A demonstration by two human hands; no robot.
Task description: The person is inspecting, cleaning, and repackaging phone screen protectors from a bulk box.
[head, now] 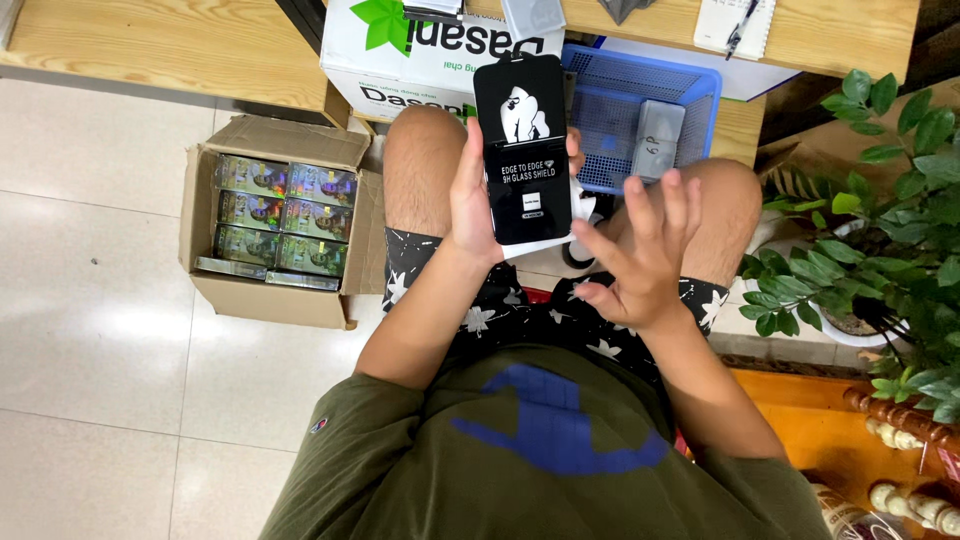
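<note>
Left hand (472, 205): grips one flat black package (524, 150), upright.
Right hand (640, 250): fingers spread, holding nothing.
Cardboard box (270, 295): several shiny packs (282, 215).
Blue basket (640, 80): one, ahead.

A: Packages?
B: Flat black sleeve package (522, 150), white ape figure and white label on it, upright in the left hand (472, 205). White carton (400, 55) with green leaf mark under the desk edge.
A: Floor?
B: Open brown cardboard box (270, 225) at left, shiny small packs (282, 215) stacked inside (two columns).
</note>
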